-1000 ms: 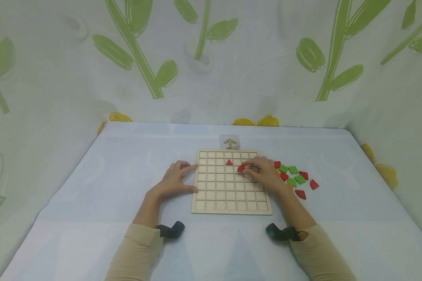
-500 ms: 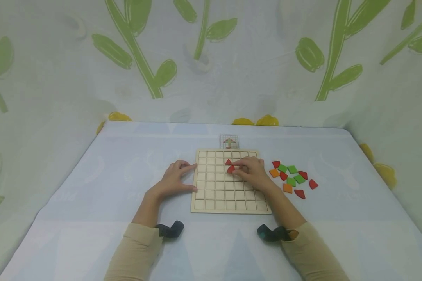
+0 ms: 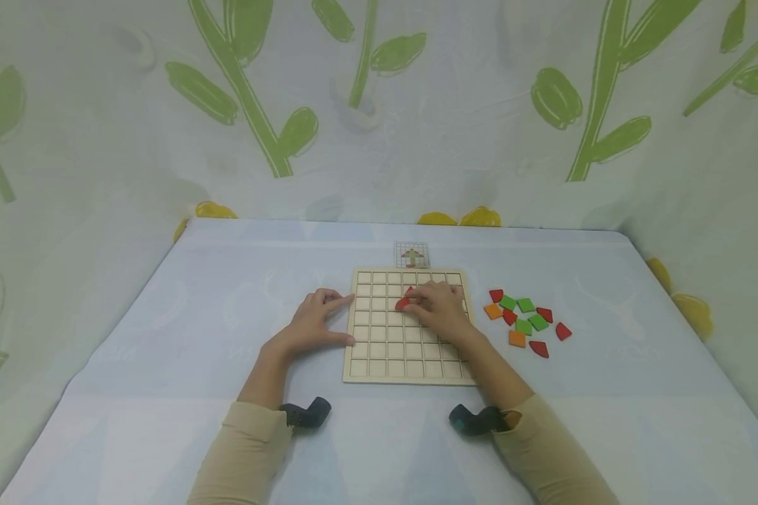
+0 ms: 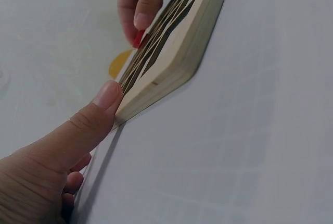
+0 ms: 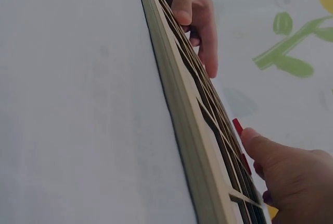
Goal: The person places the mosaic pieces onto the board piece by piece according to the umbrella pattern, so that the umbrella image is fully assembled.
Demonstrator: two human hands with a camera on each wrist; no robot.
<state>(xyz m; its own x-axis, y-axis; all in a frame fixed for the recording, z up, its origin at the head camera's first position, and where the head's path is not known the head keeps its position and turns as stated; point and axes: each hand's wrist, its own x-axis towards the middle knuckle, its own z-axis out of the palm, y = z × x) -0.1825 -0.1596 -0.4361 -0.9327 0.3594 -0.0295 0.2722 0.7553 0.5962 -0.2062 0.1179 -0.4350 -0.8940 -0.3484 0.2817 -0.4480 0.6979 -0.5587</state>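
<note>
The square wooden grid board (image 3: 394,351) lies flat on the table. My left hand (image 3: 312,324) rests at its left edge, thumb and forefinger spread apart and touching the rim; the left wrist view shows the thumb (image 4: 106,96) against the edge. Over the upper middle cells, my right hand (image 3: 441,308) pinches a red quarter-circle tile (image 3: 402,304) between thumb and forefinger. That tile stands tilted close over the board in the right wrist view (image 5: 238,126). A red triangle tile (image 3: 408,290) sits in a cell just beyond, partly covered by the right fingers.
Right of the board lie several loose tiles: green squares (image 3: 523,327), orange squares (image 3: 516,339) and red quarter-circles (image 3: 540,348). A small pattern card (image 3: 412,254) touches the board's far edge. The white table (image 3: 227,280) ends at a leaf-printed backdrop (image 3: 448,140).
My right hand has moved left across the board with the red quarter-circle tile, from right of the triangle to just left of and below it. The left hand has stayed put.
</note>
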